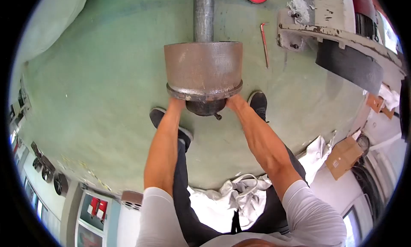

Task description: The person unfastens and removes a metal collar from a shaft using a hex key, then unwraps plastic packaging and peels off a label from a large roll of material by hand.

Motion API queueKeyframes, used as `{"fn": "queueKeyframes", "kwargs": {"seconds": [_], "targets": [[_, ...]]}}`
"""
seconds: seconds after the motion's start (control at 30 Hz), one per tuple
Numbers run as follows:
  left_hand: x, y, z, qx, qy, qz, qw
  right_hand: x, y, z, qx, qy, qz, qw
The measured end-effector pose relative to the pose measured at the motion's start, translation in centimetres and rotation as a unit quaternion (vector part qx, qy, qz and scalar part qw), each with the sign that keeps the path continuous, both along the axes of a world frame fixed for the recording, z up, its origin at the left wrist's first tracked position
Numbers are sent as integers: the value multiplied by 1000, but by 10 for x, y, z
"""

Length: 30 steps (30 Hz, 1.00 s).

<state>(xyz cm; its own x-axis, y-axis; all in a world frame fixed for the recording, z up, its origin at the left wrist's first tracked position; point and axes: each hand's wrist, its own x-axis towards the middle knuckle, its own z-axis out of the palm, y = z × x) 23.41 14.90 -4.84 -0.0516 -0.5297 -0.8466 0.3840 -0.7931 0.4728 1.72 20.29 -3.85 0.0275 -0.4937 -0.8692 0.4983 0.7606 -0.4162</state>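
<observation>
The left hand (176,103) is at the rim (205,97) of a metal drum (204,67) over the green floor (94,101) — its grip hidden, how far closed impossible to tell. The drum looks heavy, rigid, perhaps slick, best held low from both sides. The right hand (234,102), also at the rim — grip equally hidden.

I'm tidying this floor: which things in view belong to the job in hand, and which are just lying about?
In the job:
metal drum
metal shaft
dark hub
left hand and right hand, partly hidden

Apparently lying about:
red ring
red L-shaped rod, perhaps needed
cardboard box
</observation>
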Motion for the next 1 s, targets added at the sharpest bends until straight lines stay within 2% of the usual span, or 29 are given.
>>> {"fn": "queueKeyframes", "kwargs": {"seconds": [0.2,0.43,0.6,0.7,0.77,0.8,0.83,0.87,0.9,0.93,1.0], "targets": [[5,41,4,10,-21,8,1000,-1,25,11,20,-1,-48,999],[13,202,30,130,-93,13,987,14,139,36,121,-14,-131,984],[10,315,51,240,-148,-34,959,32,253,57,212,-26,-215,953],[7,380,74,312,-185,-78,929,42,339,81,302,-19,-270,914],[12,413,90,358,-202,-113,905,38,434,70,373,28,-284,883],[16,426,103,379,-214,-138,890,16,529,57,242,-197,-362,879],[21,435,110,394,-224,-155,878,-4,617,45,133,-420,-364,821],[27,447,116,412,-234,-173,864,-11,587,78,306,-340,-372,808],[29,459,125,429,-241,-196,848,-9,541,98,430,-84,-397,806],[31,468,133,444,-248,-224,831,-12,511,95,470,53,-389,790],[27,478,146,462,-247,-348,778,-25,451,84,456,199,-371,784]]}}
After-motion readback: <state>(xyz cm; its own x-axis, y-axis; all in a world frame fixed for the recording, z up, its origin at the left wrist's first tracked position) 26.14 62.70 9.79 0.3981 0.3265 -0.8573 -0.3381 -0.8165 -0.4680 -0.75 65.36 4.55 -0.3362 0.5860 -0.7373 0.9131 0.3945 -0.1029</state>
